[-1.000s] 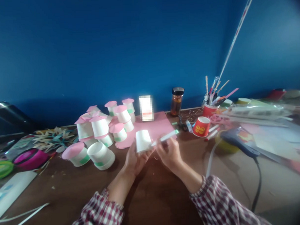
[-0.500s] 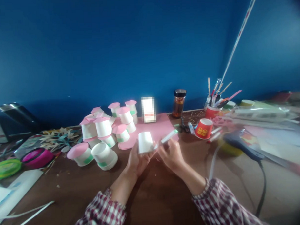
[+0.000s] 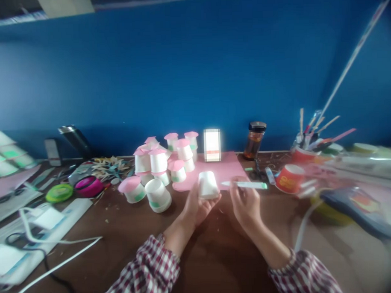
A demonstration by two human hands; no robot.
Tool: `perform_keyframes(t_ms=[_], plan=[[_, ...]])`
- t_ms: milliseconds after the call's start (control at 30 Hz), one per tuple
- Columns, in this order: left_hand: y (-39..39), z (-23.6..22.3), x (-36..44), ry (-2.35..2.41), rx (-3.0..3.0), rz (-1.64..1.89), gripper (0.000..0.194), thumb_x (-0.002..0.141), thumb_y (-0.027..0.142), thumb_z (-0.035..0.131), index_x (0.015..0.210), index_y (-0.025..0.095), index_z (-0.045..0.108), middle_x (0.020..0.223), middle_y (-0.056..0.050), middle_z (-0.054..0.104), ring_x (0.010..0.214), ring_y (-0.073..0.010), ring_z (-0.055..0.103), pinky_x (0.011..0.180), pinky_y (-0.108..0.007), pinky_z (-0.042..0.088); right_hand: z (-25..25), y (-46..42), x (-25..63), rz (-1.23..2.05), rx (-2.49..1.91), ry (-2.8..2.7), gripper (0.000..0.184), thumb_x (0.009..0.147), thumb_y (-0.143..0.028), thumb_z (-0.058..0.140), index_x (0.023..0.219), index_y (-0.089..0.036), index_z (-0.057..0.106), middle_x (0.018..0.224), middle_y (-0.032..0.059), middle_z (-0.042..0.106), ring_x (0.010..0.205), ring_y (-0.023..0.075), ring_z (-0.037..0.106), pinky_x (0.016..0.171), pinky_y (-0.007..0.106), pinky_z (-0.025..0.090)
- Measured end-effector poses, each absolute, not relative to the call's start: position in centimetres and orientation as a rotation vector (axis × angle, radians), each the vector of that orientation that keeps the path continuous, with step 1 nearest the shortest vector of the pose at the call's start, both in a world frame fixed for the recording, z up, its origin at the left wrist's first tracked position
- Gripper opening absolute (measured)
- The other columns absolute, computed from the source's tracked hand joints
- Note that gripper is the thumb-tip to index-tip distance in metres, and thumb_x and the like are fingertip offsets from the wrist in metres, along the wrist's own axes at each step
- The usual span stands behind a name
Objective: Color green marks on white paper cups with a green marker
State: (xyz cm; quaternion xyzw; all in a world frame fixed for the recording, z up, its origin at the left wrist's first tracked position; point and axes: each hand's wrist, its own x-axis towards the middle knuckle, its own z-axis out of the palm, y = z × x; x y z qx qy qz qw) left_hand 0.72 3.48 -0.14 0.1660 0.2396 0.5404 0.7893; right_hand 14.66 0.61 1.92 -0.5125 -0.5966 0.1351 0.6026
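Observation:
My left hand (image 3: pixel 199 206) is wrapped round a white paper cup (image 3: pixel 208 184), held upside down above the table's front half. In my right hand (image 3: pixel 247 200) is a white marker pen (image 3: pixel 251 185) with a green end, lying nearly level. Its tip points left toward the cup, a short gap apart from it. Left of my hands stand several white cups with pink paper tops (image 3: pixel 159 160). Closer in, two nested cups (image 3: pixel 158 195) lean beside a low cup with a pink disc (image 3: pixel 132 189). A sheet of pink paper (image 3: pixel 225 164) lies behind the held cup.
To the right are a red cup (image 3: pixel 290 178), a pen holder (image 3: pixel 305 155) and a blurred glue gun (image 3: pixel 361 209). A dark-lidded jar (image 3: pixel 254 140) stands by the wall. At left lie tape rolls (image 3: pixel 88 185), a power strip (image 3: pixel 66 228) and white cables (image 3: pixel 64 258).
The marker's tip has come away from the cup and the pen has turned level. My view has swung left, bringing stacked cups into sight at the far left.

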Motion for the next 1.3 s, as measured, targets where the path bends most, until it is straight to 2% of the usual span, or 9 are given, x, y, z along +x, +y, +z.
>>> perform_keyframes(t_ms=[100,233,333,567,733,967,1067,1300], plan=[[3.59,-0.34,0.83,0.532,0.333,1.172,0.041,0.080,0.043,0.059,0.106,0.011,0.059,0.094,-0.011,0.066,0.089,-0.0210,0.063,0.091,-0.039,0.046,2.04,0.44,14.59,0.192,-1.117,-1.493,0.019,0.090,-0.027,0.047,0.100,-0.017,0.060,0.089,0.0077,0.063,0.075,0.0171,0.060,0.062,0.026,0.048],[3.67,-0.66,0.74,0.496,0.362,1.172,0.040,0.081,0.041,0.060,0.107,0.011,0.059,0.100,-0.012,0.065,0.095,-0.0220,0.061,0.095,-0.040,0.043,2.13,0.31,14.50,0.066,-1.081,-1.558,0.018,0.089,-0.026,0.048,0.101,-0.018,0.060,0.088,0.0084,0.064,0.079,0.0198,0.060,0.067,0.031,0.050],[3.72,-0.55,0.68,0.502,0.369,1.220,0.040,0.082,0.042,0.059,0.111,0.014,0.058,0.104,-0.011,0.065,0.096,-0.0213,0.061,0.095,-0.039,0.044,2.21,0.14,14.38,0.112,-1.106,-1.576,0.019,0.090,-0.027,0.047,0.100,-0.018,0.060,0.088,0.0083,0.064,0.076,0.0193,0.061,0.064,0.029,0.049],[3.87,0.03,1.01,0.569,0.404,1.313,0.044,0.084,0.047,0.054,0.116,0.016,0.057,0.096,-0.009,0.067,0.086,-0.0186,0.063,0.088,-0.035,0.048,2.14,-0.40,14.05,0.160,-1.147,-1.589,0.016,0.089,-0.029,0.049,0.092,-0.017,0.059,0.076,0.0045,0.062,0.065,0.0160,0.059,0.058,0.026,0.047],[3.89,-0.53,1.05,0.537,0.465,1.315,0.045,0.085,0.043,0.052,0.120,0.016,0.055,0.104,-0.012,0.067,0.095,-0.0219,0.063,0.093,-0.038,0.046,1.70,-0.30,13.88,0.120,-1.127,-1.713,0.017,0.088,-0.026,0.049,0.090,-0.017,0.063,0.067,0.0016,0.059,0.055,0.0137,0.053,0.059,0.026,0.047],[3.65,-0.57,1.08,0.533,0.513,1.275,0.046,0.083,0.044,0.055,0.121,0.016,0.056,0.108,-0.012,0.067,0.103,-0.0233,0.062,0.100,-0.039,0.041,1.47,-0.14,13.82,0.133,-1.145,-1.691,0.019,0.090,-0.027,0.047,0.094,-0.017,0.062,0.068,0.0017,0.058,0.056,0.0133,0.052,0.057,0.024,0.046],[3.63,-0.36,1.08,0.535,0.520,1.295,0.046,0.085,0.043,0.053,0.123,0.016,0.054,0.109,-0.012,0.067,0.106,-0.0232,0.061,0.101,-0.040,0.041,1.38,-0.13,13.84,0.193,-1.178,-1.724,0.019,0.090,-0.028,0.046,0.091,-0.017,0.061,0.064,0.0007,0.056,0.054,0.0129,0.052,0.054,0.022,0.044],[3.70,-0.54,1.06,0.531,0.512,1.277,0.049,0.086,0.045,0.050,0.123,0.012,0.054,0.108,-0.015,0.067,0.103,-0.0259,0.062,0.100,-0.042,0.042,1.69,0.24,14.08,0.300,-1.199,-1.590,0.020,0.091,-0.030,0.045,0.086,-0.017,0.059,0.067,0.0022,0.060,0.056,0.0138,0.056,0.052,0.022,0.044]])
